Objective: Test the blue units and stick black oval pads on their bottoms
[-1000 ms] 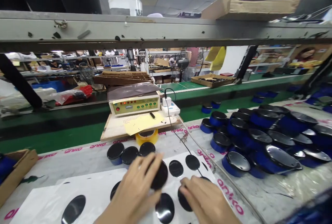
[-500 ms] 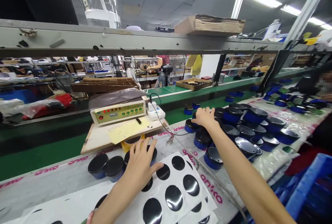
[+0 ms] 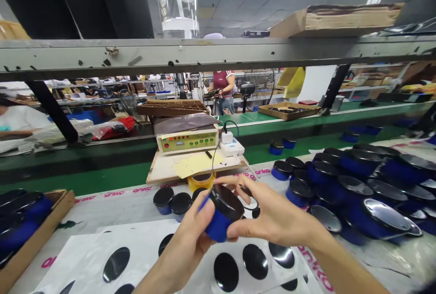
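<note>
Tin (image 3: 221, 214) between left hand (image 3: 185, 251), right hand (image 3: 275, 219)

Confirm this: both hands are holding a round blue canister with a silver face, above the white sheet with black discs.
Wrong on one point: the round blue canister held by the left hand and right hand has a glossy black face, not silver, as the head view shows. It is above the white sheet with black discs.

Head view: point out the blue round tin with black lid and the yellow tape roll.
Blue round tin with black lid (image 3: 218, 226): head view, blue side wall.
Yellow tape roll (image 3: 200, 183): head view, outer side.
</note>
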`<action>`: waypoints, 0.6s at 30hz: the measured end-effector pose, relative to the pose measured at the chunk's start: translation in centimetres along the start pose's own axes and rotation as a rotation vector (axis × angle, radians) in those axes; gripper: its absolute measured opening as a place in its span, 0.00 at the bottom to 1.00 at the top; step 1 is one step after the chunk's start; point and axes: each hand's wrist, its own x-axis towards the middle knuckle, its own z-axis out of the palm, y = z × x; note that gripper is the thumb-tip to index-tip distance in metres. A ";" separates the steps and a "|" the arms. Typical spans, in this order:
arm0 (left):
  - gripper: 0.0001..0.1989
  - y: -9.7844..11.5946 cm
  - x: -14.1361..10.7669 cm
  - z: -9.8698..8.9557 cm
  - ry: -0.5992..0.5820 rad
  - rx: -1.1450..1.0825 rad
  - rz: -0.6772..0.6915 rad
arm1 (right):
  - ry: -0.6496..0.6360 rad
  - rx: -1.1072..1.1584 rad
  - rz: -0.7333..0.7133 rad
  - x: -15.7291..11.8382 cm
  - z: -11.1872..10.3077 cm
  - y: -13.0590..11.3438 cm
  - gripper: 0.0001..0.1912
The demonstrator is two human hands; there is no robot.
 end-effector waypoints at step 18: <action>0.20 0.2 -3.8 -0.7 0.137 -0.233 0.018 | 0.284 -0.464 -0.323 -2.1 3.5 -3.8 0.22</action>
